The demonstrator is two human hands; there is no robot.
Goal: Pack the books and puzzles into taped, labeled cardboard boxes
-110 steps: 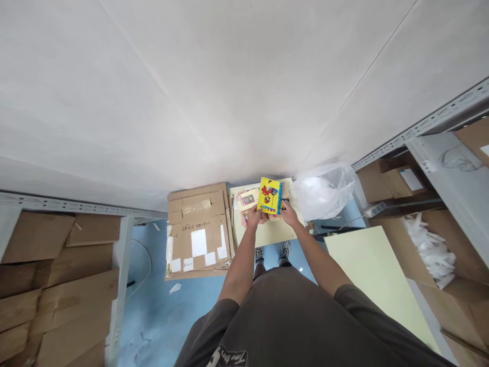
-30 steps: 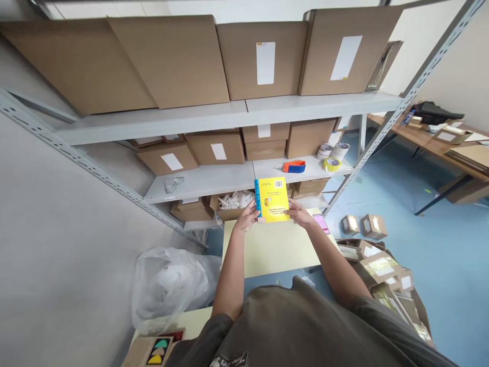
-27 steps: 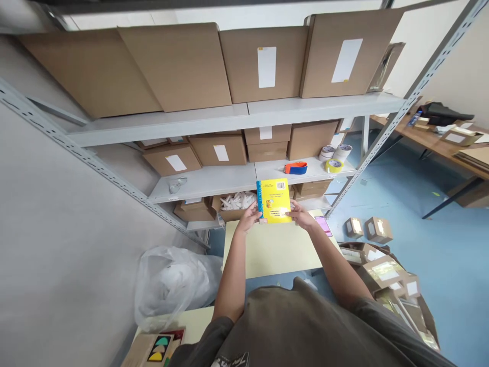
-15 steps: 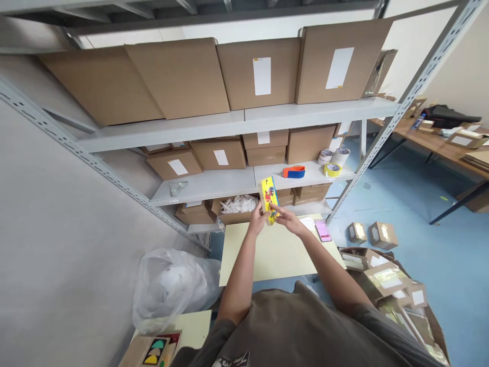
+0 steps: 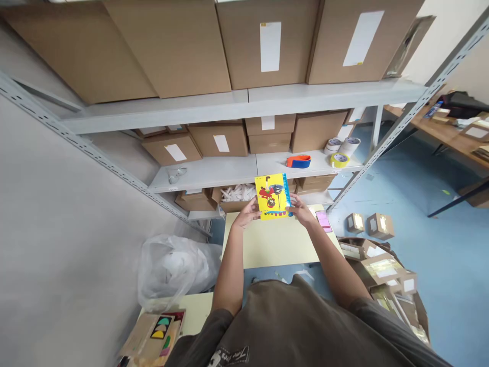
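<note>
Above the pale yellow table (image 5: 260, 252), I hold a flat yellow illustrated box (image 5: 269, 196) between both hands. Its face carries a cartoon figure in red and black, with a blue lettered strip down the right side. My left hand (image 5: 247, 213) grips the lower left edge. My right hand (image 5: 301, 209) closes on the lower right edge, its thumb at the front. Some fingers are hidden behind the box. A phone with a pink screen (image 5: 324, 221) lies on the table, just right of my right wrist.
Ahead, a grey metal shelf (image 5: 214, 113) bears cardboard boxes (image 5: 175, 46), tape rolls (image 5: 340, 160) and an orange-blue strap (image 5: 298, 161). A clear plastic bag (image 5: 179, 270) stands at left. Parcels (image 5: 385, 270) fill a container at right, with small boxes (image 5: 381, 226) on the floor.
The yellow box has turned from a slanted, edge-on pose to face me. My right hand has moved from its front to its right edge. My view has tipped downward.
</note>
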